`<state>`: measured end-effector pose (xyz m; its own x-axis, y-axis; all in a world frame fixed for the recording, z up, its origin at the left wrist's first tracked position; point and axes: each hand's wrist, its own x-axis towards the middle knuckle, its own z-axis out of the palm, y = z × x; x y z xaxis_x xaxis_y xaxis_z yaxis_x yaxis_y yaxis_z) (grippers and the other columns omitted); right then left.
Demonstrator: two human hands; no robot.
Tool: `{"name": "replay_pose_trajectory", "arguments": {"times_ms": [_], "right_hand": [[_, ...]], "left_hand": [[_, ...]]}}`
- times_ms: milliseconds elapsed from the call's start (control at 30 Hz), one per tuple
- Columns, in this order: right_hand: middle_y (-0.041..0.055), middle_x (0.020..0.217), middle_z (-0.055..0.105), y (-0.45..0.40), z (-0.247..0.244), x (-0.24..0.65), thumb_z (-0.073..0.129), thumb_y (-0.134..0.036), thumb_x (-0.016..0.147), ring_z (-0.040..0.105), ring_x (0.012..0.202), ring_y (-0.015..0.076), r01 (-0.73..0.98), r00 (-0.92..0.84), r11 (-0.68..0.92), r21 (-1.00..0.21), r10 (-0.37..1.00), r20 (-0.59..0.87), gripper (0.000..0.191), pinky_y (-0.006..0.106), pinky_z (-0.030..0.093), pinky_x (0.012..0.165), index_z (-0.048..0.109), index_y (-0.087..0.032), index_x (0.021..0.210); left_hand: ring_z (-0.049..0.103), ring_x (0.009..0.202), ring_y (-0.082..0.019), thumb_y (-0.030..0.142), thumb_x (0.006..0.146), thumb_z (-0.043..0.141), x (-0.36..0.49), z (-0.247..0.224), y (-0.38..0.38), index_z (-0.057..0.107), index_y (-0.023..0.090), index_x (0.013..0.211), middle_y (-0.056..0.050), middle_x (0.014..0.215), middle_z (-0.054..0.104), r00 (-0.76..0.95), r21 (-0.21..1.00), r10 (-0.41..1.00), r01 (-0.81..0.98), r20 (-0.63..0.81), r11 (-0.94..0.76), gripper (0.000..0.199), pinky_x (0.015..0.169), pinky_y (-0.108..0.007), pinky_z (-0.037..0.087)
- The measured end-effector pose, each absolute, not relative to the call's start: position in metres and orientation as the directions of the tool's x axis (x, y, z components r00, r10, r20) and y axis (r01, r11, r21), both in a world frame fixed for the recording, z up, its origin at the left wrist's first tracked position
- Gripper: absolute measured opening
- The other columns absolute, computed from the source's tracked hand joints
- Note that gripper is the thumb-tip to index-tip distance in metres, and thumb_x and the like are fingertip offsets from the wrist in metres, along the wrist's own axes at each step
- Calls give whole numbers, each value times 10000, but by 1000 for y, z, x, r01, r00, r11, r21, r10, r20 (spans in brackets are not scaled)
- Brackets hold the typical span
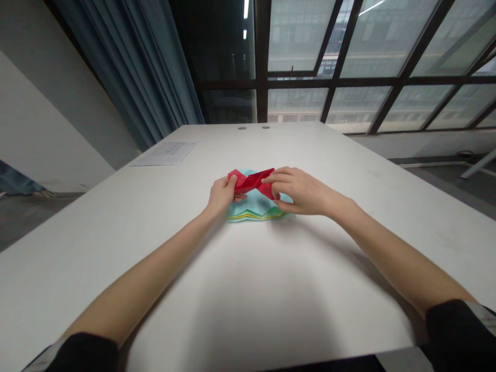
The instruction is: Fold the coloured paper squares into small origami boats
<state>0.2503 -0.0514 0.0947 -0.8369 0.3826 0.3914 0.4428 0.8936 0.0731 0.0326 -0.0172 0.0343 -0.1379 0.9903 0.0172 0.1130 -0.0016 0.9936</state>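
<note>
A piece of folded red paper [252, 181] is held up at the middle of the table, its folds partly raised and its two ends spread out. My left hand [223, 193] pinches its left end, thumb on top and fingers beneath. At the right end, my right hand [295, 190] has its fingers bent against the paper; they hide part of that end. Just below the red piece lies a stack of coloured paper [253, 205], light blue on top with green and yellow edges showing along the front. Its sheets look wavy and creased.
All this is on a long white table [248, 289]. A printed sheet [166, 153] lies at its far left. Two round grommets [253, 127] sit near the far edge. Beyond stand a blue curtain [135, 62] and dark-framed windows [298, 36].
</note>
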Motion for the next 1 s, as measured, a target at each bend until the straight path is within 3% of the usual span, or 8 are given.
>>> {"name": "replay_pose_trajectory", "arguments": {"times_ms": [133, 233, 400, 533, 667, 733, 867, 1000], "right_hand": [[69, 852, 660, -54, 98, 255, 559, -152, 739, 511, 1015, 250, 565, -800, 825, 30, 538, 266, 47, 346, 380, 794, 592, -184, 746], [61, 820, 657, -56, 99, 257, 580, -205, 758, 517, 982, 245, 598, -776, 801, -25, 587, 232, 35, 340, 371, 785, 602, -187, 736], [41, 733, 634, -58, 105, 253, 501, -414, 849, 534, 772, 182, 586, -709, 788, -191, 612, 349, 280, 299, 377, 700, 602, -186, 720], [49, 784, 633, -56, 104, 251, 505, -355, 851, 542, 751, 164, 586, -575, 770, -254, 615, 539, 216, 287, 399, 695, 613, -174, 801], [50, 956, 657, -53, 100, 251, 559, -258, 806, 573, 799, 155, 481, -660, 826, -294, 561, 500, 205, 287, 443, 732, 623, -187, 987], [38, 980, 663, -53, 98, 252, 558, -245, 804, 583, 764, 141, 460, -691, 821, -338, 570, 445, 249, 282, 458, 710, 621, -206, 1042], [47, 995, 653, -52, 96, 251, 581, -279, 801, 587, 739, 131, 451, -709, 796, -403, 594, 381, 306, 273, 471, 672, 621, -215, 1098], [64, 969, 633, -50, 94, 251, 601, -337, 791, 584, 707, 122, 462, -688, 769, -442, 626, 368, 352, 271, 474, 650, 621, -206, 1118]], "left_hand": [[634, 478, -141, 300, 906, 419, 32, 42, -18, 563, 106, 846, -73, 721, 675, -206, 999, 979, -40, -11, 3, 249, 399, -200, 463], [641, 506, -146, 381, 883, 465, 32, 41, -19, 561, 106, 838, -76, 716, 671, -205, 997, 978, -60, 24, -37, 294, 422, -205, 479], [636, 571, -153, 533, 817, 504, 34, 36, -26, 592, 125, 835, -61, 719, 660, -88, 960, 963, 148, 254, -239, 418, 479, -223, 490], [577, 581, -132, 499, 847, 464, 39, 39, -39, 616, 141, 765, -27, 661, 615, 34, 833, 904, 376, 426, -406, 397, 501, -210, 440], [513, 563, -116, 435, 873, 443, 45, 47, -51, 614, 150, 709, 2, 594, 575, 135, 703, 857, 517, 497, -489, 370, 528, -212, 385], [505, 569, -115, 439, 872, 443, 47, 48, -52, 614, 146, 703, 4, 596, 574, 152, 715, 860, 494, 488, -494, 379, 548, -215, 387], [540, 584, -127, 497, 837, 477, 50, 47, -51, 619, 135, 718, -10, 617, 596, 148, 867, 916, 294, 374, -402, 406, 576, -231, 435], [611, 715, -161, 448, 716, 663, 53, 49, -53, 644, 134, 859, -44, 784, 662, 220, 954, 942, 99, 255, -282, 345, 671, -266, 484]]}}
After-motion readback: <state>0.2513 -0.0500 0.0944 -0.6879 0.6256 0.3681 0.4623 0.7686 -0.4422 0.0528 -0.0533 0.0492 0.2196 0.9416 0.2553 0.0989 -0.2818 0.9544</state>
